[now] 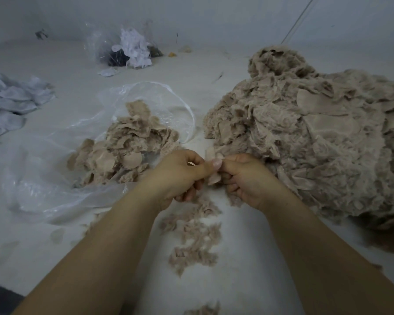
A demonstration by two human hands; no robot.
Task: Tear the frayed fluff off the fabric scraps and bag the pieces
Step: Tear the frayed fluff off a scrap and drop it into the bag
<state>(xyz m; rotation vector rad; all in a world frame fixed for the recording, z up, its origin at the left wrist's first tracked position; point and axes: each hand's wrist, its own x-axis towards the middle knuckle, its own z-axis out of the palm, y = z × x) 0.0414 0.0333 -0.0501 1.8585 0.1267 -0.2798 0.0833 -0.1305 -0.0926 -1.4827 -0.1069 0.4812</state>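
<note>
Nearest, at six o'clock on the pale work surface (pixel 248 258), lay a trail of torn fluff (pixel 195 235) running toward the hands. Above it both hands met at centre: the left hand (pixel 180 176) and the right hand (pixel 246 178), fingers curled, pinched one small pinkish fabric scrap (pixel 214 176) between them. The scrap stood roughly upright, long axis twelve to six, directly between the two sets of fingertips, neither hand plainly nearer; the tear would likely go by parting the hands toward nine and three. At ten o'clock from the hands, close by, sat the open clear plastic bag (pixel 55 178) with cleaned pieces (pixel 127 151) heaped at its mouth, so the left hand looked better placed to drop the piece. At two o'clock rose the big untreated heap of scraps (pixel 305 137), touching the right hand's far side. Farther, at nine o'clock, grey-white cloth (pixel 9 103); at eleven, a second bag of white and dark offcuts (pixel 130 46) against the wall.
</note>
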